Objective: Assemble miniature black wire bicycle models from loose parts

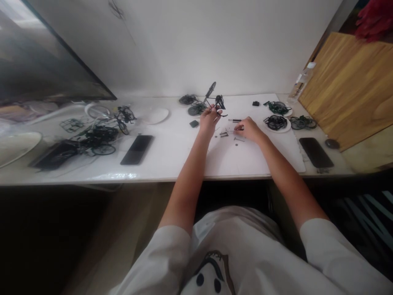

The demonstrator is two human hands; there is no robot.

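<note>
My left hand (210,119) is closed around a partly built miniature bicycle (211,99), raised above the white work sheet, its wheel pointing up. Low over the sheet, my right hand (249,128) pinches a thin dark tool (239,130); its exact kind is too small to make out. Beside the right fingers lie a small dark bracket-like part (224,134), a thin metal pin (238,139), a tiny round piece (236,144) and a dark rod (235,120). A dark green square piece (194,123) rests left of my left wrist.
Several dark miniature bicycles (275,122) lie on small white plates at right, with more bicycles (102,133) heaped at left. Phones (136,150) (316,152) lie on both sides. A plastic bottle (301,82) leans near a wooden board (353,90). A wall closes the back.
</note>
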